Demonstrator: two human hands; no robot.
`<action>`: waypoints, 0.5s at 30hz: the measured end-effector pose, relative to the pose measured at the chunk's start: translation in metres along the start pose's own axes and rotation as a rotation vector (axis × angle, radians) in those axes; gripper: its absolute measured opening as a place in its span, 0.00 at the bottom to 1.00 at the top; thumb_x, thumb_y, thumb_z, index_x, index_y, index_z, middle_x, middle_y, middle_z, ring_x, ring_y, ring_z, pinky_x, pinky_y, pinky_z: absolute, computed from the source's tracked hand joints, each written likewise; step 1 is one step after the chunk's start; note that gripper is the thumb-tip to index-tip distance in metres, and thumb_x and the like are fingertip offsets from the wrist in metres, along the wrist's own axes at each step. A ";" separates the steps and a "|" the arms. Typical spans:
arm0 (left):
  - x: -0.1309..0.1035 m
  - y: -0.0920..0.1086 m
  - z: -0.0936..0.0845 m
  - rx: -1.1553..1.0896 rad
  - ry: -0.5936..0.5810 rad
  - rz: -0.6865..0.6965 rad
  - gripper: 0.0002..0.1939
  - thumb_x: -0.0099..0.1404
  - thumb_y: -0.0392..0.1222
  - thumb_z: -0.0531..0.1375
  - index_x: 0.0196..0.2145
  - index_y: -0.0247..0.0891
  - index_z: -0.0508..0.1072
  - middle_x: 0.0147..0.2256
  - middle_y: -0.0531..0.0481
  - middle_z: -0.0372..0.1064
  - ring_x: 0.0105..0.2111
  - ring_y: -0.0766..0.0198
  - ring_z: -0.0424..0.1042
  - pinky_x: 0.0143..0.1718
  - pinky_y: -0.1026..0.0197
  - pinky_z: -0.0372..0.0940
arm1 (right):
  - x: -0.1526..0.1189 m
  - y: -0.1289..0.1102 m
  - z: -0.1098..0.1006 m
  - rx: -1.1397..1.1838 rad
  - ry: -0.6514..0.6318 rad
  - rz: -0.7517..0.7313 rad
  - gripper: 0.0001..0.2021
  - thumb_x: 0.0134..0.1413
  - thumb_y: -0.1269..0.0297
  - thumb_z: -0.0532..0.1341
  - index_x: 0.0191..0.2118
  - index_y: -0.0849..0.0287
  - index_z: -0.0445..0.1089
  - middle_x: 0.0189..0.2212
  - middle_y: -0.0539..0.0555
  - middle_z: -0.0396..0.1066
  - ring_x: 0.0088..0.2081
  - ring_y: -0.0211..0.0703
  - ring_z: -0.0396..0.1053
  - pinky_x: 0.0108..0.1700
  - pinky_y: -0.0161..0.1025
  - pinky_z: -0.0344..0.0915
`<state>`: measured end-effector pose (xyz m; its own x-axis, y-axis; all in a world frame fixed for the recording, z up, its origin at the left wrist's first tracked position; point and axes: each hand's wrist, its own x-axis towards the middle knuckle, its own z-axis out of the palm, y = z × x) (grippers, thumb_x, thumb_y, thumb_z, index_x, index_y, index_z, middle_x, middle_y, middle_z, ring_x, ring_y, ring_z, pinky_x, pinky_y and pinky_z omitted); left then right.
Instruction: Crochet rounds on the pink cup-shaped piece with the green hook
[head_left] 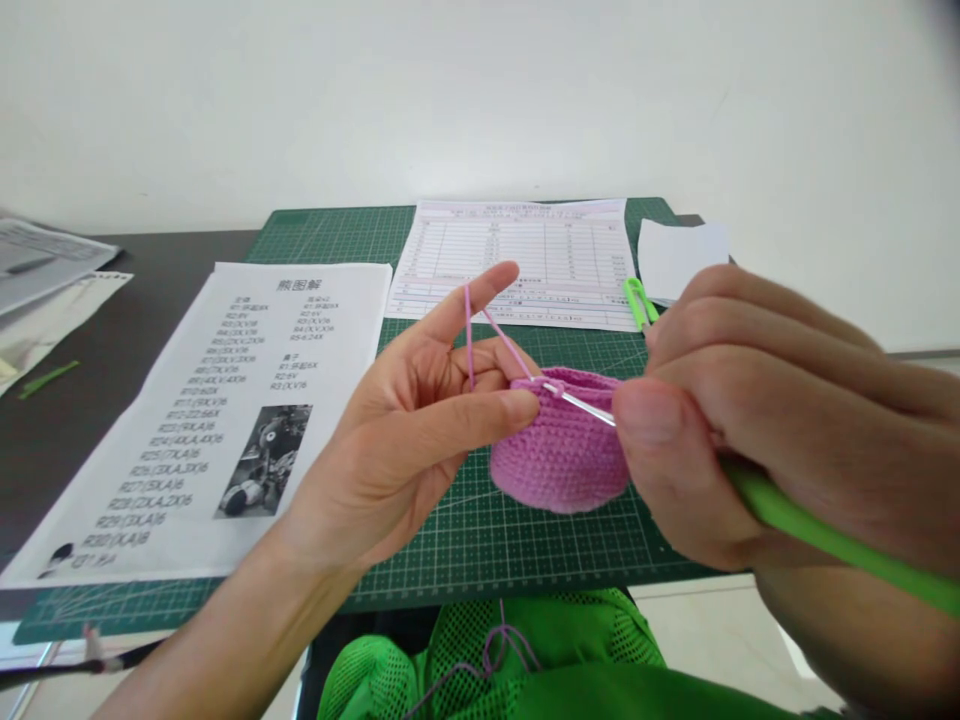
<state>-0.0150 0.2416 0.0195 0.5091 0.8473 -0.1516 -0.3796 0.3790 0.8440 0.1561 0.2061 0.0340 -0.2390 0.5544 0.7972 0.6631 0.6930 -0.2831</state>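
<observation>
A pink crocheted cup-shaped piece [562, 455] hangs above the cutting mat, its rim upward. My left hand [435, 400] pinches the rim between thumb and fingers. Its index finger is raised, with pink yarn [469, 335] looped over it and running down to the stitches. My right hand [720, 400] is closed round the green handle of a crochet hook [832, 545]. The hook's metal shaft reaches left to the rim, where a loop of yarn sits on it near the tip. The far side of the piece is partly hidden.
A green cutting mat [525, 560] covers the dark table. On it lie a printed pattern sheet [187, 400] and a printed table sheet [517, 250]. White paper [682, 255] and a green stitch marker [637, 303] are at right. A green mesh bag [480, 660] with trailing yarn sits below.
</observation>
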 end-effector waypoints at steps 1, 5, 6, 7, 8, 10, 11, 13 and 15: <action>0.000 -0.001 0.000 0.011 -0.005 0.007 0.38 0.53 0.25 0.67 0.61 0.38 0.66 0.25 0.56 0.73 0.24 0.70 0.68 0.27 0.71 0.68 | 0.003 -0.001 -0.002 0.006 -0.015 0.008 0.19 0.60 0.76 0.54 0.20 0.56 0.49 0.22 0.47 0.47 0.24 0.36 0.48 0.25 0.39 0.53; -0.001 -0.004 0.001 0.071 -0.014 0.031 0.39 0.54 0.26 0.68 0.62 0.40 0.67 0.21 0.58 0.66 0.24 0.70 0.64 0.27 0.71 0.66 | 0.014 -0.006 -0.007 -0.003 -0.069 0.062 0.20 0.55 0.77 0.54 0.18 0.55 0.46 0.17 0.47 0.48 0.20 0.36 0.47 0.21 0.37 0.52; -0.002 -0.004 0.001 0.086 -0.016 0.036 0.39 0.54 0.26 0.68 0.62 0.40 0.66 0.21 0.59 0.65 0.24 0.70 0.64 0.26 0.71 0.65 | 0.014 -0.006 -0.009 0.006 -0.081 0.073 0.21 0.54 0.77 0.54 0.18 0.55 0.44 0.16 0.47 0.47 0.20 0.37 0.46 0.20 0.38 0.51; -0.002 -0.004 0.001 0.097 -0.016 0.044 0.40 0.54 0.26 0.68 0.63 0.41 0.66 0.21 0.59 0.64 0.24 0.69 0.64 0.27 0.70 0.65 | 0.014 -0.007 -0.010 0.022 -0.094 0.094 0.21 0.55 0.77 0.54 0.17 0.55 0.44 0.16 0.47 0.46 0.19 0.37 0.45 0.20 0.38 0.51; -0.002 -0.004 0.001 0.105 -0.015 0.048 0.40 0.54 0.26 0.69 0.63 0.41 0.66 0.21 0.58 0.65 0.24 0.69 0.64 0.27 0.70 0.66 | 0.014 -0.006 -0.012 0.039 -0.096 0.107 0.22 0.56 0.76 0.54 0.17 0.55 0.43 0.16 0.47 0.46 0.19 0.37 0.46 0.21 0.39 0.50; -0.003 -0.004 0.000 0.113 -0.014 0.057 0.39 0.54 0.27 0.69 0.62 0.41 0.67 0.23 0.57 0.67 0.25 0.68 0.64 0.27 0.69 0.66 | 0.011 -0.005 -0.017 0.066 -0.123 0.120 0.21 0.58 0.75 0.54 0.18 0.56 0.48 0.15 0.47 0.49 0.20 0.36 0.47 0.22 0.39 0.51; -0.004 -0.003 0.000 0.119 -0.024 0.060 0.39 0.54 0.27 0.69 0.62 0.41 0.67 0.24 0.56 0.68 0.24 0.69 0.64 0.27 0.69 0.65 | 0.010 -0.005 -0.019 0.080 -0.153 0.125 0.20 0.60 0.73 0.54 0.18 0.56 0.51 0.15 0.47 0.51 0.20 0.36 0.49 0.22 0.38 0.51; -0.004 -0.003 0.000 0.129 -0.050 0.056 0.38 0.56 0.28 0.68 0.63 0.42 0.66 0.26 0.56 0.71 0.22 0.71 0.62 0.26 0.69 0.64 | 0.008 -0.004 -0.022 0.112 -0.213 0.148 0.18 0.63 0.70 0.52 0.20 0.56 0.55 0.15 0.48 0.55 0.20 0.36 0.51 0.21 0.38 0.51; -0.005 -0.004 0.001 0.131 -0.074 0.047 0.37 0.57 0.28 0.67 0.63 0.44 0.66 0.26 0.56 0.70 0.22 0.71 0.62 0.26 0.69 0.64 | 0.007 -0.005 -0.023 0.171 -0.228 0.200 0.19 0.65 0.68 0.52 0.21 0.57 0.55 0.16 0.47 0.54 0.20 0.35 0.50 0.20 0.38 0.49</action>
<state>-0.0154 0.2362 0.0174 0.5505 0.8314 -0.0758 -0.3031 0.2837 0.9098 0.1674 0.1960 0.0533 -0.2813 0.7624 0.5828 0.5890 0.6166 -0.5223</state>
